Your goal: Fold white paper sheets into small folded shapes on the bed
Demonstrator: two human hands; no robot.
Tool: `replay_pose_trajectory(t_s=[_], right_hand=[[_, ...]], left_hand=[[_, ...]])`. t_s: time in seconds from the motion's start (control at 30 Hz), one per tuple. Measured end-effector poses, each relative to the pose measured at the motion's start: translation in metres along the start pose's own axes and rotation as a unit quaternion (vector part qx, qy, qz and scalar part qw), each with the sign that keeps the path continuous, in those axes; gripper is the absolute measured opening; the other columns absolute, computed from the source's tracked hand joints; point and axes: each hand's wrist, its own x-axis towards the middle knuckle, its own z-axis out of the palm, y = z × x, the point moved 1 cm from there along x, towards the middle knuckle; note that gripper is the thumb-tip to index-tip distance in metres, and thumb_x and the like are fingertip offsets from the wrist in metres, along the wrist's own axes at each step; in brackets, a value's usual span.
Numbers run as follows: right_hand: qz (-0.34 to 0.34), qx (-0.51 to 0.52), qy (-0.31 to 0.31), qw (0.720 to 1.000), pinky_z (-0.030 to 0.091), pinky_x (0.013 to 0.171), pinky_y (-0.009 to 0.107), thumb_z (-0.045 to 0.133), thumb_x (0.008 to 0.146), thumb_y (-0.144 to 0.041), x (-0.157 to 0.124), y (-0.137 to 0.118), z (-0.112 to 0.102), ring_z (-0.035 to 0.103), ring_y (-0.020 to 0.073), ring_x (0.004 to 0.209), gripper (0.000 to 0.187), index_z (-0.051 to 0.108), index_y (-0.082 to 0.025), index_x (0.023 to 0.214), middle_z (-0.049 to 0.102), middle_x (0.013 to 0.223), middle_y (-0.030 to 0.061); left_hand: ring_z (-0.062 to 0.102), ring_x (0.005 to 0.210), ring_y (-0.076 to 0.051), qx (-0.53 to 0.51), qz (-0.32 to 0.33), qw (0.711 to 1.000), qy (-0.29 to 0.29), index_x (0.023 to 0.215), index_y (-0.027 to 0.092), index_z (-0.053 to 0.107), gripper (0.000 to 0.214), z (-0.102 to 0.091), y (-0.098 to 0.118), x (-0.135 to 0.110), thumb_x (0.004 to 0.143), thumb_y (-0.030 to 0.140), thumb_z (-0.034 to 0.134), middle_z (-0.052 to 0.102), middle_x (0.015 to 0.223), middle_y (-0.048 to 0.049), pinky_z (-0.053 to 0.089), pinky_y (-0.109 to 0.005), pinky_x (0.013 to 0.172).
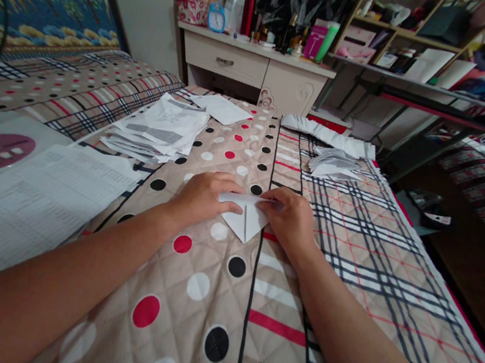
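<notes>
At the middle of a bed, on a quilted bedcover (pixel 222 302) w/ polka dots on the left half and plaid on the right, two bare hands work a folded white paper (pixel 243 220). The paper lies flat on the cover, right at the seam between the two patterns. Its lower part shows as a downward point w/ a centre crease; the upper corners are hidden under the hands.

The left hand (pixel 203 196) lies palm down on the paper's left side, fingers loosely bent and spread over it, pressing, not wrapped round anything. The right hand (pixel 290 217) covers the right side, fingers curled, tips at the top edge. Whether they pinch that edge or only press on it can't be told; the fingertips hide it. Both forearms run off the bottom of the frame.

Further up the bed, left: a messy stack of printed sheets (pixel 158 127), text too small to read, and one loose sheet (pixel 221 108) beyond it. Right: a small heap of folded papers (pixel 333 163), shapes unclear. Near left, a large printed sheet (pixel 30 195), cut off by the frame edge.

Bkgd: a cream dresser (pixel 252 68) crowded w/ bottles and a blue alarm clock (pixel 216 18).
</notes>
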Motion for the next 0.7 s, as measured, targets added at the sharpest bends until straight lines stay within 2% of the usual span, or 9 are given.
replay_pose_trajectory(t_s=[0.1,0.17,0.3,0.47,0.7], right_hand=[[-0.007,-0.012,-0.002,1.0,0.044,0.072,0.028,0.065,0.079,-0.02,0.0,0.002,0.001,0.063,0.018,0.081,0.015,0.073,-0.022,0.092,0.071,0.089,0.0022],[-0.034,-0.023,0.0,0.999,0.045,0.079,0.03,0.065,0.08,-0.019,-0.001,0.001,0.002,0.063,0.0199,0.09,0.021,0.072,-0.022,0.099,0.07,0.098,0.0044],[-0.067,-0.048,-0.015,0.996,0.043,0.09,0.036,0.063,0.081,-0.014,-0.003,-0.004,0.004,0.059,0.023,0.103,0.027,0.072,-0.024,0.104,0.069,0.108,0.0055],[-0.061,-0.071,-0.031,0.995,0.043,0.091,0.038,0.061,0.083,-0.014,-0.005,-0.007,0.005,0.057,0.0241,0.104,0.027,0.072,-0.022,0.106,0.068,0.11,0.0066],[-0.063,-0.086,-0.033,0.994,0.041,0.092,0.039,0.059,0.084,-0.015,-0.006,-0.008,0.006,0.056,0.0248,0.106,0.027,0.071,-0.022,0.107,0.067,0.114,0.0072]], left_hand=[[0.066,0.084,-0.018,-0.025,-0.036,0.999,-0.002,0.09,0.021,0.074,0.017,0.002,-0.002,-0.001,0.077,0.031,0.075,0.073,0.094,-0.0032,0.049,-0.031,0.076],[0.066,0.088,-0.018,-0.029,-0.038,0.999,0.003,0.097,0.022,0.073,0.02,0.002,-0.002,-0.001,0.078,0.028,0.074,0.073,0.098,-0.0027,0.05,-0.032,0.081],[0.064,0.096,-0.018,-0.021,-0.003,1.0,0.011,0.11,0.024,0.069,0.033,0.002,-0.003,0.0,0.078,0.024,0.074,0.069,0.107,-0.0029,0.049,-0.033,0.087],[0.061,0.091,-0.02,0.053,0.044,0.998,0.011,0.099,0.022,0.073,0.023,0.001,-0.002,0.0,0.077,0.028,0.076,0.068,0.095,-0.0032,0.045,-0.035,0.083],[0.06,0.096,-0.021,0.11,0.06,0.992,0.004,0.098,0.024,0.072,0.02,-0.003,0.006,0.0,0.079,0.027,0.075,0.069,0.097,-0.0023,0.039,-0.036,0.083]])
